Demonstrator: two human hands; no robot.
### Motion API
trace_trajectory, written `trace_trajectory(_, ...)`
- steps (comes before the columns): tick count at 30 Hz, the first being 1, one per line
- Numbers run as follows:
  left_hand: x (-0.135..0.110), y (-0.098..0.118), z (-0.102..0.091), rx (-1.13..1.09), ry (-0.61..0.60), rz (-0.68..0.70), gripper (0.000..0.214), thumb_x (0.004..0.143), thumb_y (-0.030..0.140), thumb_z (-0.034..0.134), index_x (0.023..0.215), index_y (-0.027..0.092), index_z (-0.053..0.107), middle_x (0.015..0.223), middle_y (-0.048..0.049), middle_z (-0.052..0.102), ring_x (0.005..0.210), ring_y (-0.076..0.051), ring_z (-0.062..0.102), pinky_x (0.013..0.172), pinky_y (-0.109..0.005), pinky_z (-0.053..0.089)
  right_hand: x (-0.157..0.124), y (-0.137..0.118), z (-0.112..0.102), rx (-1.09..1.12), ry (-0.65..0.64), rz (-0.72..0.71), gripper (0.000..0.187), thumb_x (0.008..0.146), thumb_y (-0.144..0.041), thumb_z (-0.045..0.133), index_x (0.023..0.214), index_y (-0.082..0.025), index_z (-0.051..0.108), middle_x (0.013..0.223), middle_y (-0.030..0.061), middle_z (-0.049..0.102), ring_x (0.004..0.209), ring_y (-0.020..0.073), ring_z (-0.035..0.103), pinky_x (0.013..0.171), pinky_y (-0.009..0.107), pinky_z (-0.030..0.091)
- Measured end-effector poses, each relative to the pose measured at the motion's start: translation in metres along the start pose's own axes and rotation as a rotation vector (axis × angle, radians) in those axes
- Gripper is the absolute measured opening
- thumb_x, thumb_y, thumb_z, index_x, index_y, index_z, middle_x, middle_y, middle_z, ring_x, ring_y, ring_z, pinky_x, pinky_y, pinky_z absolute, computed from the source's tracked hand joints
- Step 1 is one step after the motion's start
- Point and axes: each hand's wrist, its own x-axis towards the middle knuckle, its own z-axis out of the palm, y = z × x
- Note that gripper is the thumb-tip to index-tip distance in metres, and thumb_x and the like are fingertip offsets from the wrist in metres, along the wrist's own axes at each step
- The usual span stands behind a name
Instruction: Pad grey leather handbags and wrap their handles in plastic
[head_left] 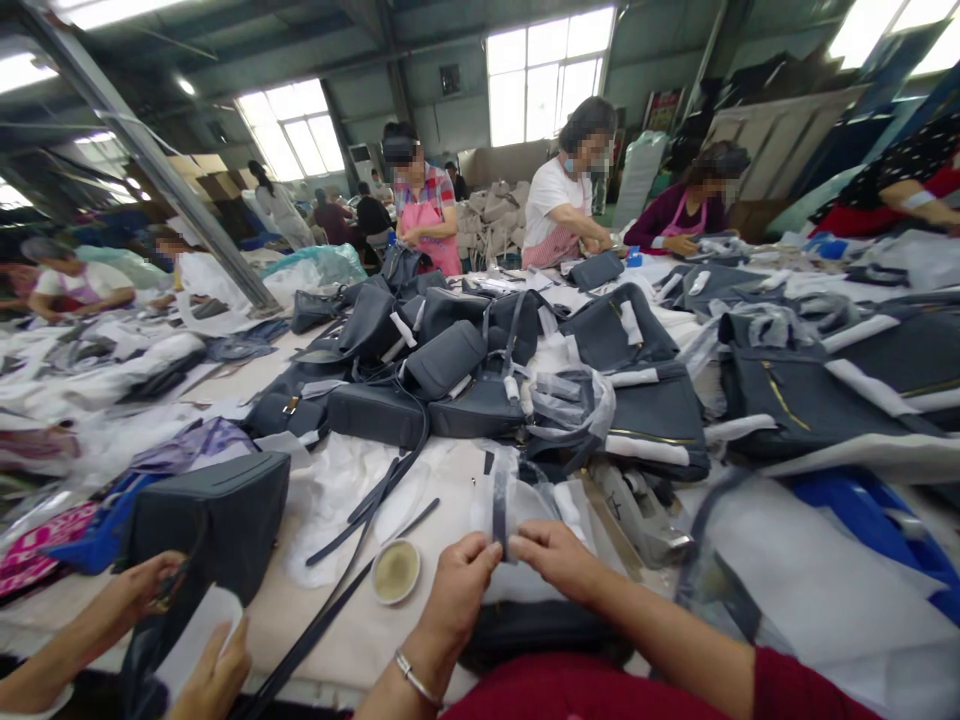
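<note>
Strap point(499, 508), dark grey, narrow, sleeved in clear film: held upright just above the near edge of the tabletop point(337, 620), in front of the person's chest. Left hand point(459, 580) and right hand point(556, 555), close together, each pinch it at the fingertips from either side, apparently so the film stays snug against the strap and the length stands clear of the clutter below.

Beneath the hands: a dark bag point(540, 628), partly hidden by the wrists. Just to the left: a small round dish point(396, 571) of yellowish paste, and loose long straps point(375, 505) trailing across white wrapping.

Beyond, crowding the middle of the tabletop: a heap of grey handbags point(450, 360), many with paper-wrapped handles.

Far left: a co-worker's hand point(154, 590) on a boxy grey bag point(217, 510), well apart from the strap. Other people work along the far side.
</note>
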Motion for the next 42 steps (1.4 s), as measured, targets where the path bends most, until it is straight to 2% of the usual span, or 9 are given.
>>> trace_trajectory(3,-0.007,0.003,0.000,0.305,-0.012,0.238,0.026,0.083,0.034,0.062,0.063,0.017,0.064,0.067,-0.0012,0.051,0.068,-0.014,0.048,0.067,-0.026,0.035,0.005,-0.005,-0.002,0.483,-0.051,0.338,0.041,0.074,-0.054,0.065,0.068,-0.019,0.044,0.054,-0.0080,0.038,0.043,0.0044,0.019,0.043,0.021,0.013)
trace_trajectory(6,-0.009,0.004,-0.001,0.393,-0.022,0.306,0.027,0.085,0.031,0.060,0.061,0.018,0.062,0.067,-0.0014,0.050,0.070,-0.015,0.049,0.068,-0.026,0.035,0.008,-0.006,0.003,0.597,0.046,0.414,0.041,0.065,-0.046,0.072,0.068,-0.021,0.040,0.051,-0.0104,0.032,0.043,0.0043,0.018,0.043,0.022,0.011)
trace_trajectory(13,0.009,-0.004,-0.008,-0.345,-0.167,-0.237,0.043,0.071,0.051,0.073,0.067,0.018,0.047,0.054,0.0088,0.029,0.048,-0.006,0.022,0.047,-0.021,0.017,0.002,-0.001,0.012,-0.379,0.114,-0.289,0.023,0.082,-0.023,0.055,0.060,-0.017,0.050,0.065,0.0008,0.048,0.065,0.0131,0.044,0.061,0.027,0.035)
trace_trajectory(17,0.016,-0.006,-0.002,-0.551,-0.101,-0.315,0.044,0.063,0.040,0.082,0.072,0.018,0.046,0.054,0.0111,0.026,0.047,-0.004,0.019,0.047,-0.019,0.014,-0.001,-0.001,0.008,-0.540,0.065,-0.449,0.013,0.085,-0.018,0.049,0.078,-0.016,0.060,0.082,0.0070,0.058,0.075,0.0168,0.049,0.069,0.030,0.040)
trace_trajectory(25,0.005,0.003,-0.002,0.241,-0.020,0.143,0.022,0.080,0.035,0.064,0.071,0.016,0.068,0.064,0.0013,0.049,0.065,-0.012,0.045,0.061,-0.024,0.034,0.014,0.002,-0.005,0.582,-0.065,0.370,0.039,0.074,-0.053,0.064,0.068,-0.020,0.044,0.050,-0.0103,0.027,0.043,0.0048,0.015,0.041,0.020,0.013)
trace_trajectory(28,0.004,0.004,-0.004,0.401,-0.027,0.265,0.024,0.082,0.034,0.062,0.065,0.017,0.065,0.066,0.0006,0.049,0.070,-0.013,0.046,0.066,-0.025,0.035,0.019,0.003,-0.002,0.710,0.003,0.435,0.038,0.064,-0.044,0.073,0.069,-0.020,0.043,0.050,-0.0115,0.028,0.043,0.0036,0.014,0.041,0.020,0.010)
trace_trajectory(31,0.011,0.003,-0.009,0.214,-0.098,0.110,0.036,0.079,0.046,0.065,0.062,0.016,0.057,0.061,0.0021,0.044,0.061,-0.011,0.041,0.059,-0.024,0.033,0.020,0.004,0.004,0.440,0.069,0.317,0.030,0.070,-0.039,0.067,0.065,-0.019,0.045,0.049,-0.0081,0.033,0.043,0.0055,0.024,0.041,0.021,0.016)
trace_trajectory(37,0.039,-0.001,-0.014,-0.412,-0.174,-0.444,0.049,0.057,0.046,0.084,0.070,0.018,0.045,0.053,0.0108,0.030,0.045,-0.003,0.021,0.044,-0.018,0.013,0.017,0.013,0.006,-0.432,0.068,-0.339,0.009,0.080,-0.018,0.056,0.072,-0.017,0.060,0.080,0.0061,0.060,0.077,0.0174,0.052,0.070,0.030,0.043)
trace_trajectory(42,0.043,-0.007,-0.007,-0.240,-0.097,-0.321,0.037,0.065,0.044,0.076,0.071,0.017,0.051,0.053,0.0096,0.031,0.045,-0.005,0.024,0.046,-0.021,0.017,0.022,0.015,-0.004,-0.126,0.017,-0.141,0.011,0.080,-0.028,0.061,0.076,-0.018,0.062,0.079,0.0052,0.060,0.072,0.0164,0.053,0.063,0.027,0.043)
